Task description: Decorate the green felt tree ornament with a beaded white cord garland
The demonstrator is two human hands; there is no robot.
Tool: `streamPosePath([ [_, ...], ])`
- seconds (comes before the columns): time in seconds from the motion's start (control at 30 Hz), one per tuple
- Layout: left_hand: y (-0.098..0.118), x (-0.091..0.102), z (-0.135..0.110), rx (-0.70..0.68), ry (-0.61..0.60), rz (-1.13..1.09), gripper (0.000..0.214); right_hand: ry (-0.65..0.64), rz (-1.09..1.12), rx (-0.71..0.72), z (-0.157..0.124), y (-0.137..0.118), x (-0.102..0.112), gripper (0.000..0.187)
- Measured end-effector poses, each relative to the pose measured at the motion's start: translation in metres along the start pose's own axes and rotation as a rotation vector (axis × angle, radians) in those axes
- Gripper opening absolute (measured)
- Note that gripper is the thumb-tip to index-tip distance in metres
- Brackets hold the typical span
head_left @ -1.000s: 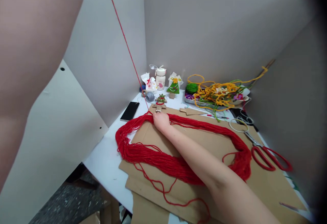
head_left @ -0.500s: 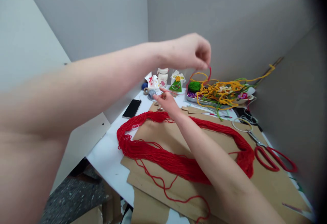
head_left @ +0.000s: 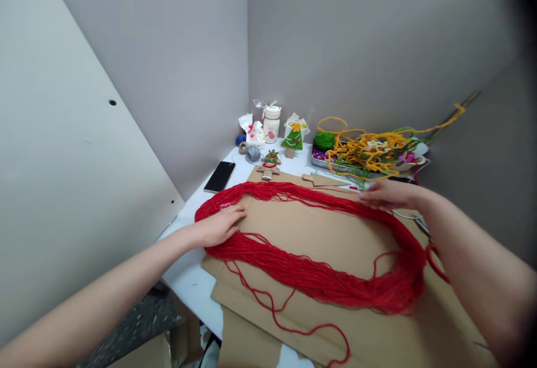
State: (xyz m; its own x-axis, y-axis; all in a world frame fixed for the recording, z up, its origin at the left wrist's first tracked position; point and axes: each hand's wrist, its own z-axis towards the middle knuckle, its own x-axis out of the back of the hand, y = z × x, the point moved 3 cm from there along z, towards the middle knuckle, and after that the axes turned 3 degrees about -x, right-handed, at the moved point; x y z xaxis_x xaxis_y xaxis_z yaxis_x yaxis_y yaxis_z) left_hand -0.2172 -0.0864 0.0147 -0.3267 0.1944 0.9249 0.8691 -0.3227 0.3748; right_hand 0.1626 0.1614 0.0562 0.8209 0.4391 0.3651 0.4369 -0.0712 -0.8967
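Note:
A big loop of red yarn [head_left: 319, 278] lies spread in an oval on sheets of brown cardboard [head_left: 323, 234]. My left hand [head_left: 220, 225] rests flat on the loop's left end, fingers stretched out. At the loop's far right side my right hand [head_left: 388, 194] lies flat on the strands, fingers extended. A loose red strand [head_left: 293, 329] trails off toward the table's front edge.
A black phone [head_left: 220, 176] lies at the back left of the white table [head_left: 188, 273]. Behind stand small craft ornaments [head_left: 292, 138], a white jar [head_left: 271, 123] and a tray with tangled yellow and green cord [head_left: 369, 152]. Red-handled scissors [head_left: 434, 259] lie right. Grey partition walls enclose the desk.
My left hand came down from high up, where it pinched a red strand, and now lies on the loop's left end. My right hand moved from the loop's far middle to its right side.

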Motion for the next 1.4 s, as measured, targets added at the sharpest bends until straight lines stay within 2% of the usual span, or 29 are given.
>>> streamPosePath([
  [0.07, -0.016, -0.009, -0.011, 0.064, 0.034, 0.026, 0.046, -0.029, -0.184, -0.006, -0.006, -0.001, 0.013, 0.034],
  [0.13, -0.025, -0.010, -0.016, 0.128, 0.038, 0.054, 0.048, -0.052, -0.328, 0.039, -0.011, -0.011, -0.001, 0.030],
  [0.2, -0.028, -0.010, -0.018, 0.165, 0.024, 0.085, 0.050, -0.078, -0.413, 0.156, -0.018, -0.023, -0.043, 0.014],
  [0.23, -0.029, -0.010, -0.018, 0.175, 0.016, 0.100, 0.052, -0.133, -0.459, 0.264, -0.022, -0.029, -0.072, 0.013],
  [0.3, -0.030, -0.011, -0.019, 0.201, 0.006, 0.125, 0.054, -0.264, -0.525, 0.427, -0.027, -0.033, -0.132, 0.024],
  [0.33, -0.032, -0.011, -0.021, 0.227, 0.003, 0.138, 0.055, -0.306, -0.646, 0.542, -0.029, -0.032, -0.157, 0.028],
  [0.37, -0.034, -0.011, -0.024, 0.256, -0.002, 0.154, 0.055, -0.299, -0.757, 0.591, -0.026, -0.028, -0.175, 0.030],
  [0.4, -0.037, -0.011, -0.028, 0.297, -0.008, 0.177, 0.054, -0.255, -0.785, 0.581, -0.022, -0.022, -0.184, 0.033],
  [0.43, -0.041, -0.010, -0.033, 0.357, -0.016, 0.207, 0.053, -0.202, -0.818, 0.561, -0.015, -0.015, -0.185, 0.036],
  [0.5, -0.051, -0.005, -0.044, 0.507, -0.040, 0.273, 0.051, -0.069, -0.833, 0.456, 0.002, -0.001, -0.169, 0.040],
  [0.57, -0.058, -0.001, -0.056, 0.625, -0.053, 0.318, 0.050, 0.044, -0.841, 0.340, 0.017, 0.010, -0.139, 0.041],
  [0.63, -0.060, 0.002, -0.062, 0.641, -0.050, 0.314, 0.051, 0.100, -0.835, 0.258, 0.025, 0.015, -0.108, 0.042],
  [0.7, -0.058, 0.004, -0.065, 0.599, -0.037, 0.286, 0.050, 0.078, -0.816, 0.231, 0.024, 0.013, -0.084, 0.041],
  [0.77, -0.055, 0.005, -0.065, 0.555, -0.024, 0.275, 0.049, -0.012, -0.793, 0.250, 0.014, 0.007, -0.070, 0.038],
  [0.9, -0.052, 0.005, -0.059, 0.508, 0.005, 0.307, 0.043, -0.243, -0.808, 0.257, -0.021, -0.004, -0.064, 0.039],
  [1.0, -0.053, 0.001, -0.052, 0.553, -0.003, 0.345, 0.038, -0.250, -0.867, 0.264, -0.049, -0.013, -0.068, 0.041],
  [1.13, -0.054, -0.009, -0.041, 0.609, 0.044, 0.359, 0.037, -0.165, -0.865, 0.445, -0.084, -0.033, -0.093, 0.042],
  [1.23, -0.057, -0.016, -0.034, 0.724, 0.095, 0.313, 0.037, -0.198, -0.790, 0.534, -0.106, -0.048, -0.129, 0.037],
  [1.33, -0.057, -0.014, -0.028, 0.841, 0.161, 0.290, 0.038, -0.362, -0.691, 0.595, -0.124, -0.058, -0.173, 0.034],
  [1.4, -0.053, -0.004, -0.025, 0.875, 0.218, 0.325, 0.038, -0.475, -0.633, 0.664, -0.133, -0.062, -0.202, 0.029],
])
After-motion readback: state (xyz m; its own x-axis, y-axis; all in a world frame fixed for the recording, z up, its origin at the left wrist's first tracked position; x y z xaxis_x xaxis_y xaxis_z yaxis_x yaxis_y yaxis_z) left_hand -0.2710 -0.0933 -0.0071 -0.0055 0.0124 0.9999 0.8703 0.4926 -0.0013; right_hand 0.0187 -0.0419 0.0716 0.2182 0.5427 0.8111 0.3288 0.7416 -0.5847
